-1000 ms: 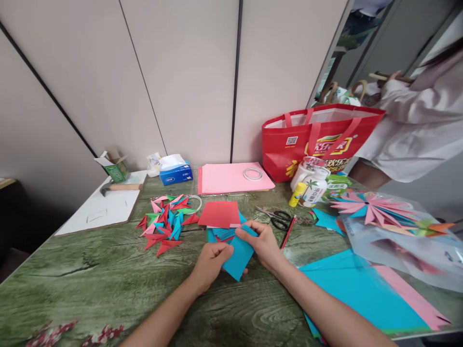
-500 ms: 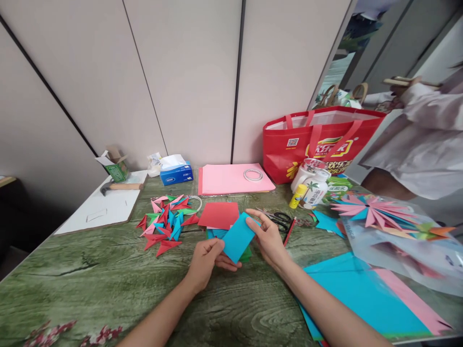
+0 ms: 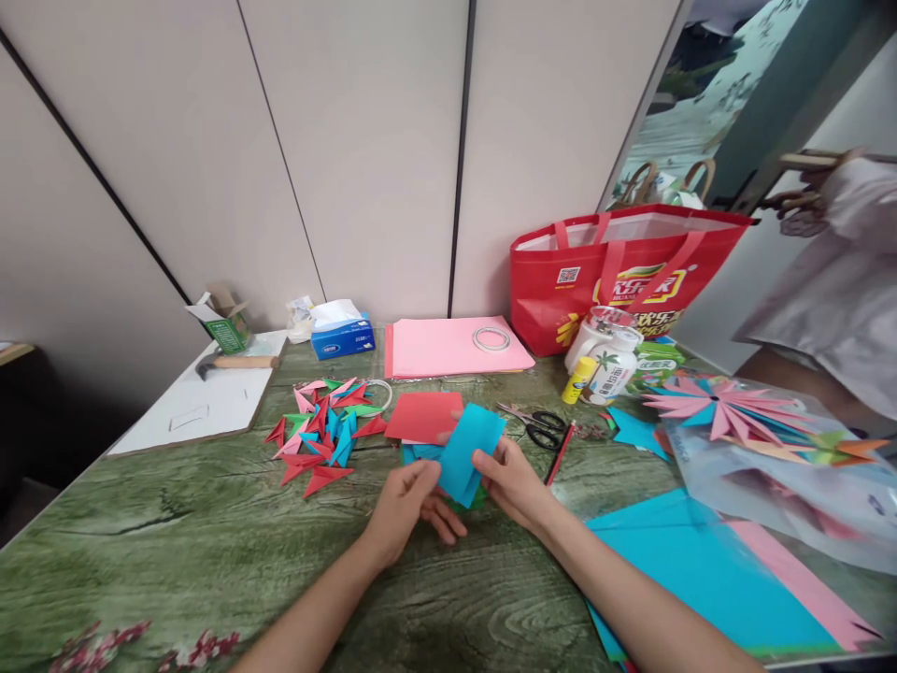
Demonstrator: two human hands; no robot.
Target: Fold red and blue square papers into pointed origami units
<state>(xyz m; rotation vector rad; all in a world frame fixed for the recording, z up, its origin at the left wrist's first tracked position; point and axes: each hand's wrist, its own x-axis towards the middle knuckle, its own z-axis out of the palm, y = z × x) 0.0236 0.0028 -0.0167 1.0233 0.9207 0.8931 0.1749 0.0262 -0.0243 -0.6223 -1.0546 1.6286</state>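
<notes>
A small blue paper rectangle (image 3: 468, 446) is held up over the green wood-patterned table (image 3: 175, 551), tilted toward me. My left hand (image 3: 406, 503) pinches its lower left edge. My right hand (image 3: 513, 481) grips its lower right side with thumb on top. Just behind lies a red paper square (image 3: 420, 416) on a small stack of blue and green sheets. A heap of folded red, blue, pink and green paper triangles (image 3: 320, 433) lies to the left of my hands.
Scissors (image 3: 539, 426) and a red pencil (image 3: 559, 452) lie right of the hands. Pink sheets (image 3: 448, 348) with a tape ring, a tissue box (image 3: 341, 338), a hammer (image 3: 234, 363), glue bottles (image 3: 603, 360), a red bag (image 3: 623, 266) and paper flowers (image 3: 729, 411) surround them. Another person stands at far right.
The blue paper was lifted off the stack and turned upward between both hands. My right hand slid from its top edge to its lower right. The person at right moved further right.
</notes>
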